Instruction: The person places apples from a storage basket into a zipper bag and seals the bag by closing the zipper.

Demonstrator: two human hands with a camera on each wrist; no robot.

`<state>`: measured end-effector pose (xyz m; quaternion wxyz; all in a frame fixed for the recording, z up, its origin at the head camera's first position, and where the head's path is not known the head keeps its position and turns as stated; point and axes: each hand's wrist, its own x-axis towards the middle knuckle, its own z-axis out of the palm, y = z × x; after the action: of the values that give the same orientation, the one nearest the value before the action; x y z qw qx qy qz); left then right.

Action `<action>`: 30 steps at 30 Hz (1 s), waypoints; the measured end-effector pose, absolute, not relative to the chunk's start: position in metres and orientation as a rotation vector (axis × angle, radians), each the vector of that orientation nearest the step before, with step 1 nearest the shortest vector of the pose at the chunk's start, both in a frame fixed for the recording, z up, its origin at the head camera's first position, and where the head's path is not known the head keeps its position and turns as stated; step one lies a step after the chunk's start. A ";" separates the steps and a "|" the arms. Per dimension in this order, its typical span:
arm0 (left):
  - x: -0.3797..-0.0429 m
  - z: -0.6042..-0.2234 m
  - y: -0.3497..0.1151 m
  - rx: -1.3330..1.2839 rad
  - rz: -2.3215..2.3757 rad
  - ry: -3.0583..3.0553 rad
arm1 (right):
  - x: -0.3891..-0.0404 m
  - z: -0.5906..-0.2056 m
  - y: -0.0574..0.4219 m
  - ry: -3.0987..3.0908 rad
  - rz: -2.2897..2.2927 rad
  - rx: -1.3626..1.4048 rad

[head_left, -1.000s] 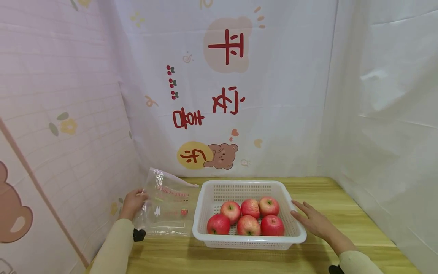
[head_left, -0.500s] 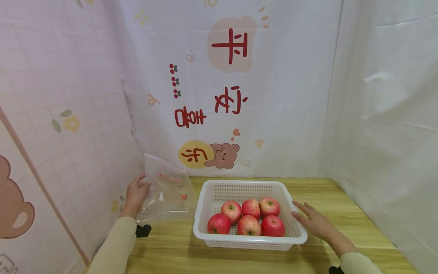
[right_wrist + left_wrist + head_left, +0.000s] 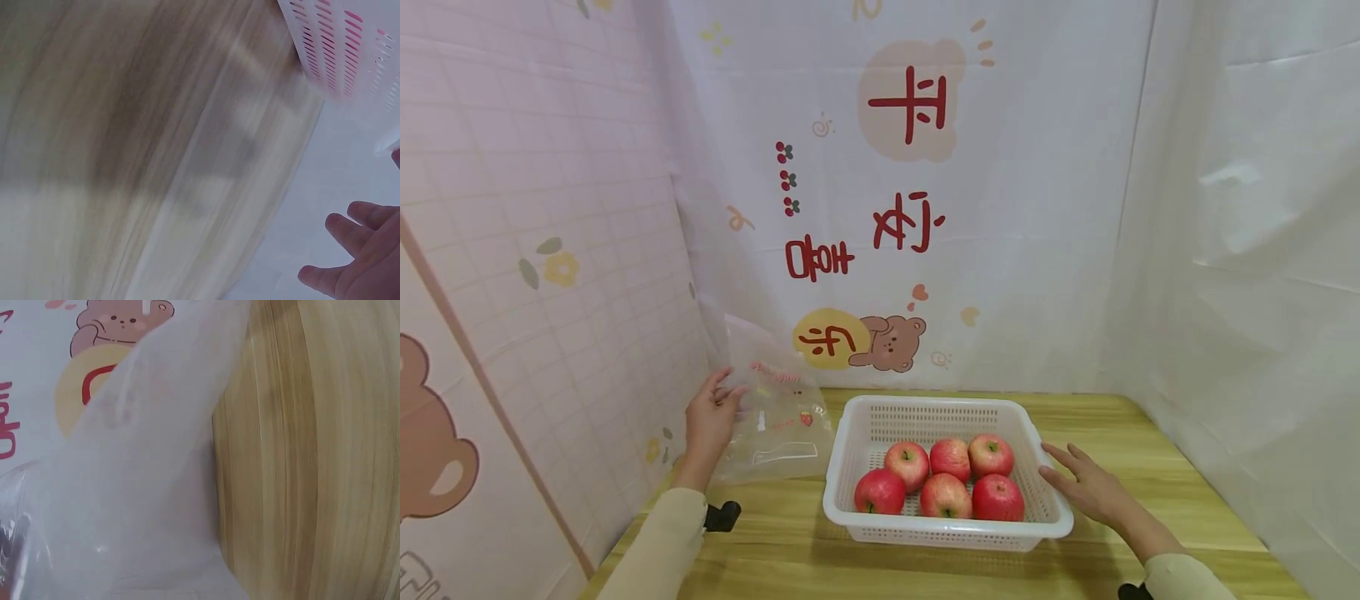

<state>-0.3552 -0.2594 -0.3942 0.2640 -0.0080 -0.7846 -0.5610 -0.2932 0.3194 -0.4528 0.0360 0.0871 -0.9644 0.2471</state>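
My left hand pinches the left side of a clear plastic zip bag with pink print and a small strawberry on it. The bag is raised and tilted, its top edge in front of the back wall. Filmy plastic of this bag fills much of the left wrist view; the left fingers are mostly hidden there. To the bag's right stands a white slotted plastic basket holding several red apples. Beside the basket's right rim is my right hand, fingers spread and extended, holding nothing; its fingers also show in the right wrist view.
A wooden table carries the basket. Printed white fabric hangs close behind it, with a bear and red characters, and further sheets enclose both sides. Black straps sit at the wrists.
My left hand has moved up and slightly right, lifting the zip bag so it tilts more upright. My right hand and the basket stay where they were.
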 end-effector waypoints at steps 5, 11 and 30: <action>-0.345 -0.393 -0.248 -0.044 -1.493 -2.056 | -0.294 -0.447 0.318 -2.970 0.675 0.268; -0.341 -0.394 -0.236 -0.075 -1.522 -1.898 | -0.297 -0.435 0.312 -2.934 0.628 0.284; -0.326 -0.410 -0.182 -0.087 -1.687 -1.654 | -0.303 -0.392 0.255 -2.837 0.617 0.462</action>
<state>-0.3265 -0.1819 -0.4097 0.3788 -0.0341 -0.6474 -0.6605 -0.3028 0.2549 -0.3916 0.1007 0.1563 -0.9601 0.2087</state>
